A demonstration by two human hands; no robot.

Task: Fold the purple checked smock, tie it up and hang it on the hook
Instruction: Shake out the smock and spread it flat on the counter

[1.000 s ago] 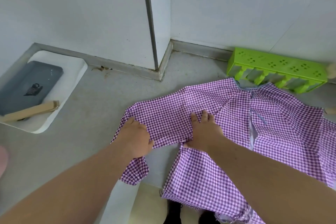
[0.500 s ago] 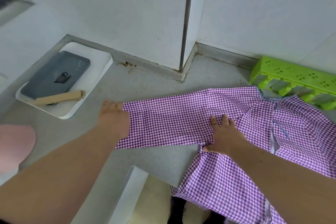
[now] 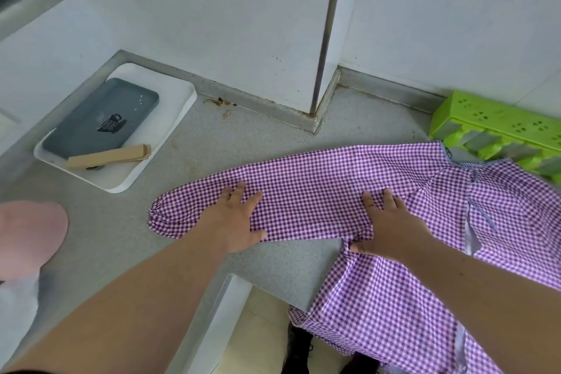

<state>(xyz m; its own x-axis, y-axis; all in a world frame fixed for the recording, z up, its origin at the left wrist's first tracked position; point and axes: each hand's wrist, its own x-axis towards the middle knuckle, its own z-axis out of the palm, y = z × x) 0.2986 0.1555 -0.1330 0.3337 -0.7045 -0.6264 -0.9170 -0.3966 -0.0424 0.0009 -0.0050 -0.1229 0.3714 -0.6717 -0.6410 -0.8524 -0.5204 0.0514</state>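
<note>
– what's carrying everything?
– a speckled grey counter.
– and right on it?
– a white tray far left, a green rack far right, the purple checked smock spread between, its body hanging over the front edge.

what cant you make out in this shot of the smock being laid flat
Head view only:
- Smock: its right part is cut off by the frame edge, its hem hangs below the counter edge.
- Hook: not in frame.
- Fabric under the left hand and right hand: covered by the palms.
- Logo on the grey tray: too small to read.
</note>
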